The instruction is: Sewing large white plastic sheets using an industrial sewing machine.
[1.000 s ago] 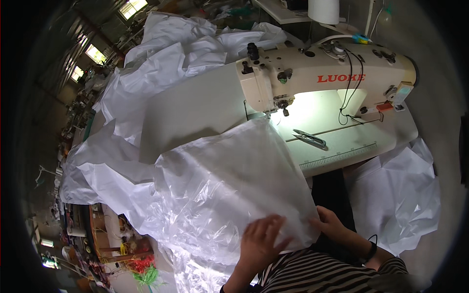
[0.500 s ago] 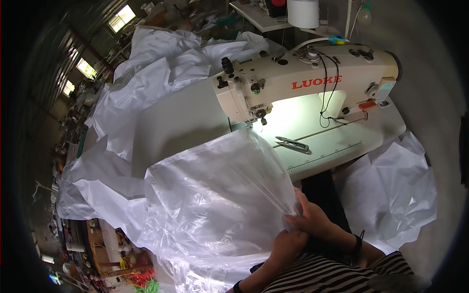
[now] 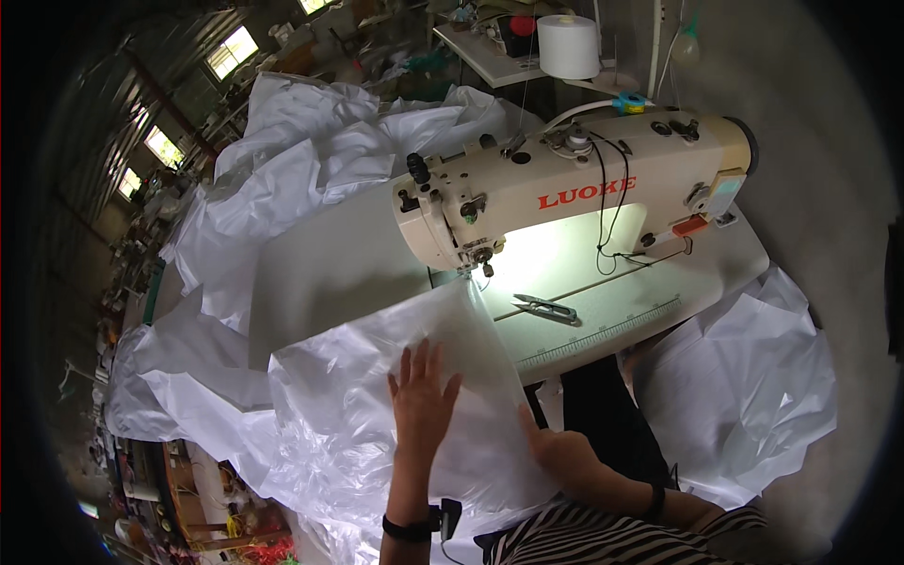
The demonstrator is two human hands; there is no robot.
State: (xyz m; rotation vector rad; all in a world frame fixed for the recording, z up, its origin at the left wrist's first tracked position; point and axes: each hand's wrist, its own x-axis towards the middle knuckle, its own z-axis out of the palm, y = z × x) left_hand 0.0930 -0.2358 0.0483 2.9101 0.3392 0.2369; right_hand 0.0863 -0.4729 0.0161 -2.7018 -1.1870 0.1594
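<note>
A sheet of shiny white plastic-like fabric (image 3: 358, 414) lies over the near side of the sewing table, its far corner at the needle area of a cream sewing machine (image 3: 513, 202). My left hand (image 3: 421, 400) rests flat on this sheet with fingers spread. At the sheet's right edge, my right hand (image 3: 562, 457) is closed on the fabric, the index finger stretched along the edge and the other fingers partly hidden. Thread snips (image 3: 548, 309) lie on the lit machine bed, right of the needle and beyond both hands.
Crumpled white fabric (image 3: 282, 160) is heaped at the far left. More white fabric (image 3: 734, 386) hangs at the right of the table. A white thread cone (image 3: 569, 47) stands behind the machine. A black cord (image 3: 603, 226) dangles from the machine arm.
My left hand has left the right hand's side, moved left and forward, and opened flat on the sheet. My right hand has shifted slightly left and down. The gathered fabric edge now lies straighter.
</note>
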